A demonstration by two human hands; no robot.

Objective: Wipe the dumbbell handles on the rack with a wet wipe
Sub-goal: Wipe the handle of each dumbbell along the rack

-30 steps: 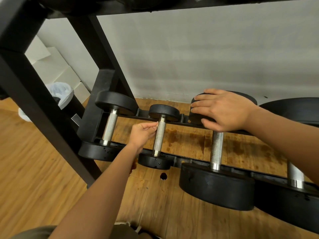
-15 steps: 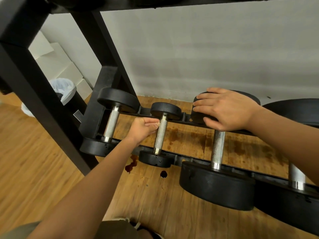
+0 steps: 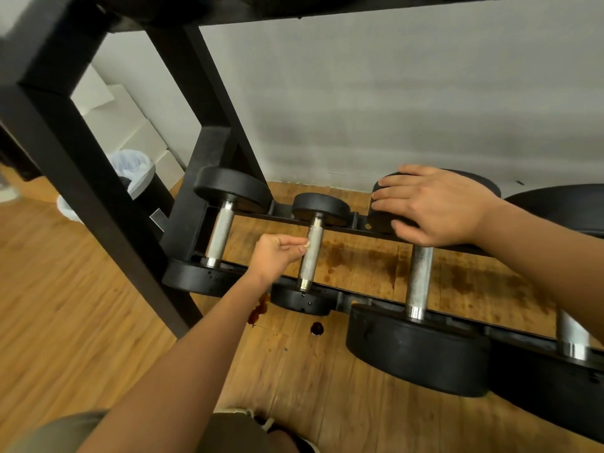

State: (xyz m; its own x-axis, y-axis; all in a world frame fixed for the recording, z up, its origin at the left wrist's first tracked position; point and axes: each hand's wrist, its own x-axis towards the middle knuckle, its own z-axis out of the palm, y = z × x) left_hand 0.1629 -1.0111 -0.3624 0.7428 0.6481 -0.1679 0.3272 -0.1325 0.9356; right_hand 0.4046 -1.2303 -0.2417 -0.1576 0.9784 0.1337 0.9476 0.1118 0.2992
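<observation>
Head view: my left hand [image 3: 277,253] curls its fingers [image 3: 289,238] against the small dumbbell handle [image 3: 310,259], just right of them. I cannot tell if they pinch a wipe. My right hand [image 3: 434,207] lies flat on a big weight [image 3: 380,220]. I'd rub all around the handle.

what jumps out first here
Two hands work at a low dumbbell rack: the left hand, fingers curled, touches the small middle handle, and the right hand lies flat on the far head of the next dumbbell to the right. Dark stains mark the wood floor under the rack.
</observation>
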